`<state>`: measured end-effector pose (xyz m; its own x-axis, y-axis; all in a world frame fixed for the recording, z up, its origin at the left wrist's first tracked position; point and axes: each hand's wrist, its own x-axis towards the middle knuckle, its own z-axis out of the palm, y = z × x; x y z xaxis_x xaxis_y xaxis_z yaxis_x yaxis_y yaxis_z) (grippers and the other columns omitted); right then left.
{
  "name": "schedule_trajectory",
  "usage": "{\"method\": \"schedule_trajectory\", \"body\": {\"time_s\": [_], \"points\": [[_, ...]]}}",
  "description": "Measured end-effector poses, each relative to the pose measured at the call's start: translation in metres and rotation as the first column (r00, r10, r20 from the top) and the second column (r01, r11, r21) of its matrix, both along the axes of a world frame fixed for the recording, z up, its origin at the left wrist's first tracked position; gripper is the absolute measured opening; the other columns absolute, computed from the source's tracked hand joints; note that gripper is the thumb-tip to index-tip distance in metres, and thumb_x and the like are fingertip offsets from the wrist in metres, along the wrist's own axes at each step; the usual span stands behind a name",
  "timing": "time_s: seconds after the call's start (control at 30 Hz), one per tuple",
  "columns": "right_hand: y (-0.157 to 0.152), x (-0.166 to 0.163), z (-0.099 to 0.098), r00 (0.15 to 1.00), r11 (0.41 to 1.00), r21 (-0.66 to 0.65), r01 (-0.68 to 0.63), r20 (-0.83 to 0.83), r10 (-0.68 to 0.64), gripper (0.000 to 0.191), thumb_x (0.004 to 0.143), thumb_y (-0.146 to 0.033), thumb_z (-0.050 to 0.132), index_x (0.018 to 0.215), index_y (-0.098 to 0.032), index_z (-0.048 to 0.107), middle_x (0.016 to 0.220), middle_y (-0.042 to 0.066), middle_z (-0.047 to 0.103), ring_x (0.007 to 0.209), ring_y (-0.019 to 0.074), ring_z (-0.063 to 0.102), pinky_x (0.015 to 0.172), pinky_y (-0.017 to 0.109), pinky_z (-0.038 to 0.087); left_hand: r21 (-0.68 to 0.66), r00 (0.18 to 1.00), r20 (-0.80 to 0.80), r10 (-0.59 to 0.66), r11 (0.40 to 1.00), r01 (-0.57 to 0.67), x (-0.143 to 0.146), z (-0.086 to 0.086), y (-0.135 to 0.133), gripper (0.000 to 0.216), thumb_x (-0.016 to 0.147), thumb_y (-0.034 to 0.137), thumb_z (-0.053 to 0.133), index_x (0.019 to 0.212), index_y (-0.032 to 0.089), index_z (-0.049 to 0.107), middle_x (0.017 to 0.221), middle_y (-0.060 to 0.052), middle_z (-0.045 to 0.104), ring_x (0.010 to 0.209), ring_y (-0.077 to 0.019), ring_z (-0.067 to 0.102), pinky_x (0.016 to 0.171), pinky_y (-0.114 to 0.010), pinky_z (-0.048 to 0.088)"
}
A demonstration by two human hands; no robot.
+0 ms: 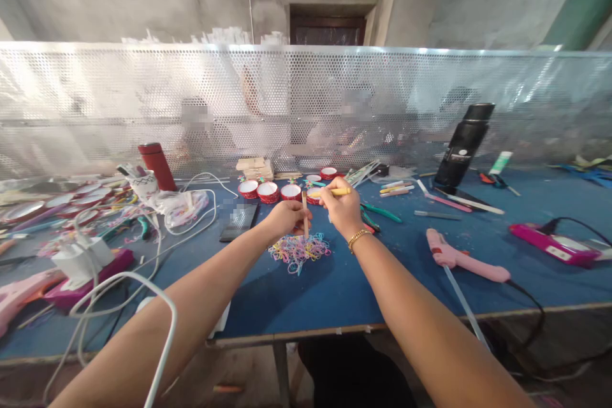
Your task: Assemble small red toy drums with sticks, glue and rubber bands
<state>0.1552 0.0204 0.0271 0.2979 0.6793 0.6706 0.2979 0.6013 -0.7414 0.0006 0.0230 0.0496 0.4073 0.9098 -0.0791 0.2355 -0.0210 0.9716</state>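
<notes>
My left hand (285, 219) is closed on a narrow wooden craft stick (305, 213), held upright. My right hand (343, 211), with a gold bracelet at the wrist, grips a yellow marker (338, 192) whose tip points left toward the stick. Whether the tip touches the wood I cannot tell. Below both hands lies a loose heap of small pastel rubber bands (300, 254). Just behind the hands stand several small round red containers (268, 192) with white insides, one partly hidden by my right hand.
A pink glue gun (466, 259) lies right, near a magenta power strip (554, 243). Green-handled pliers (382, 211) and a black phone (239, 222) flank the hands. White cables (165, 293) cross my left forearm. Red (157, 166) and black (463, 146) flasks stand before a perforated metal screen (306, 89).
</notes>
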Motion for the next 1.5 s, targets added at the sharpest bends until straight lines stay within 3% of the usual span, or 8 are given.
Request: {"method": "schedule_trajectory", "body": {"time_s": [0.2,0.37,0.67,0.9,1.17,1.5], "points": [[-0.0011,-0.0018,0.0005,0.999,1.000,-0.008,-0.001,0.033,0.001,0.020,0.080,-0.029,0.059,0.063,-0.023,0.049,0.056,-0.003,0.060,0.054,0.0150,0.056,0.059,0.027,0.043,0.003,1.000,-0.002,-0.007,1.000,0.007,0.0016,-0.0025,0.0003,0.016,0.084,0.018,0.064,0.070,0.012,0.062,0.059,-0.002,0.063,0.049,-0.0096,0.056,0.052,-0.023,0.046],[-0.0026,0.0001,0.0019,0.997,0.999,-0.014,0.049,0.052,-0.048,0.021,0.078,-0.029,0.059,0.062,-0.024,0.048,0.054,-0.004,0.057,0.052,0.0144,0.052,0.055,0.026,0.040,0.011,1.000,-0.008,-0.002,1.000,0.002,0.0006,-0.0008,0.0002,0.018,0.088,0.015,0.057,0.071,0.012,0.061,0.060,-0.002,0.063,0.049,-0.0099,0.057,0.052,-0.023,0.046],[-0.0013,-0.0019,0.0001,0.999,1.000,-0.008,-0.016,0.027,0.016,0.021,0.080,-0.029,0.058,0.063,-0.023,0.049,0.055,-0.003,0.060,0.053,0.0148,0.056,0.058,0.027,0.043,0.018,1.000,-0.024,-0.017,1.000,0.017,0.0026,-0.0031,0.0000,0.021,0.090,0.013,0.053,0.071,0.012,0.060,0.060,-0.003,0.063,0.049,-0.0098,0.057,0.051,-0.023,0.046],[-0.0047,-0.0003,0.0041,0.995,0.998,-0.007,0.064,0.079,-0.063,0.021,0.078,-0.028,0.058,0.061,-0.024,0.048,0.053,-0.004,0.056,0.053,0.0147,0.053,0.057,0.027,0.041,0.023,1.000,-0.023,-0.008,1.000,0.009,0.0012,-0.0008,-0.0009,0.019,0.088,0.014,0.055,0.070,0.012,0.061,0.060,-0.002,0.063,0.049,-0.0096,0.056,0.051,-0.023,0.046],[-0.0024,-0.0020,-0.0002,0.998,1.000,-0.008,-0.005,0.060,0.006,0.021,0.081,-0.029,0.059,0.063,-0.024,0.048,0.056,-0.003,0.060,0.055,0.0153,0.056,0.059,0.027,0.043,0.020,1.000,-0.028,-0.010,1.000,0.010,0.0025,-0.0022,-0.0009,0.018,0.087,0.015,0.058,0.070,0.012,0.062,0.060,-0.003,0.064,0.048,-0.0103,0.057,0.050,-0.023,0.045],[-0.0039,0.0007,0.0044,0.994,0.997,-0.025,0.074,0.085,-0.071,0.020,0.078,-0.028,0.057,0.061,-0.024,0.047,0.054,-0.004,0.057,0.053,0.0144,0.052,0.056,0.027,0.040,0.018,1.000,-0.007,-0.002,1.000,0.002,0.0012,-0.0023,0.0000,0.017,0.084,0.021,0.065,0.069,0.013,0.062,0.059,-0.002,0.064,0.049,-0.0103,0.057,0.052,-0.023,0.046]]}}
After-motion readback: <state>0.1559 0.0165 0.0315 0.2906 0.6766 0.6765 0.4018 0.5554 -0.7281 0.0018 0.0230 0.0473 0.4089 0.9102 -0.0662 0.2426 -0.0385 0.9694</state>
